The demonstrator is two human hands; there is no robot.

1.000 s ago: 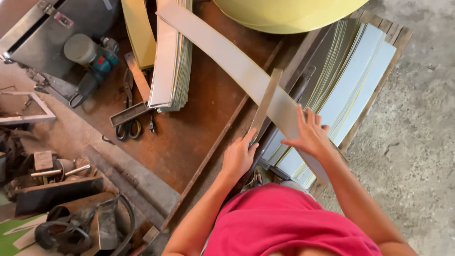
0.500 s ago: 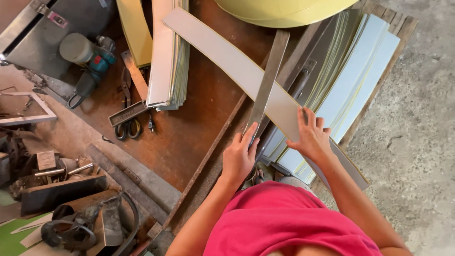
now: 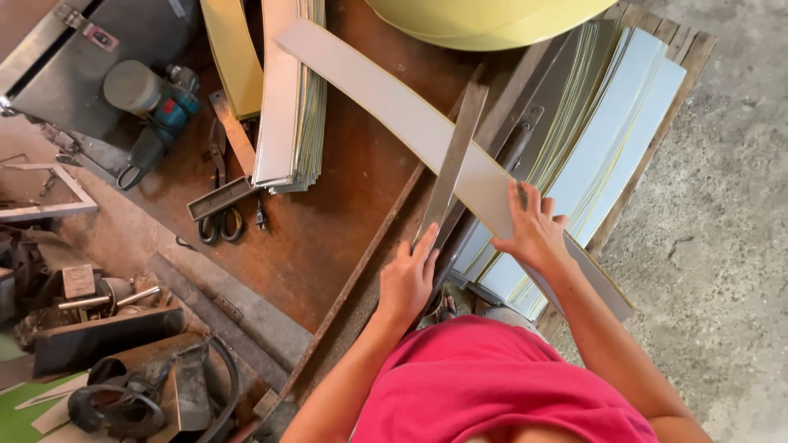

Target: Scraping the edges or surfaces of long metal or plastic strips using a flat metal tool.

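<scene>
Head view, items as we find them.

1. Left hand (image 3: 408,279): ours, resting on the near end of a narrow flat metal bar (image 3: 453,160). The fingers curl over the bar's end and grip it. The bar runs up and away across the bench (image 3: 345,205), its far end near the big pale yellow curved form (image 3: 484,20).

2. Right hand (image 3: 535,232): ours, fingers spread flat and open, pressing down on a long pale grey strip (image 3: 394,111). It holds nothing; it pins the strip.

3. The strip lies diagonally, from the upper left of the bench down to our right side, passing under the bar. The two cross just ahead of our hands.

4. Change noted: a second ago the bar stood shorter and tilted near our left hand; half a second ago it had swung up across the strip; now it lies flatter along the strip's crossing. We judge the bar to be settling as an edge or clamp on the strip.

5. Surroundings: a stack of pale sheets (image 3: 607,123) under the right hand's side; a second stack of strips (image 3: 287,98) to the left; a blue power tool (image 3: 160,107); scissors (image 3: 217,221) beside it.
</scene>
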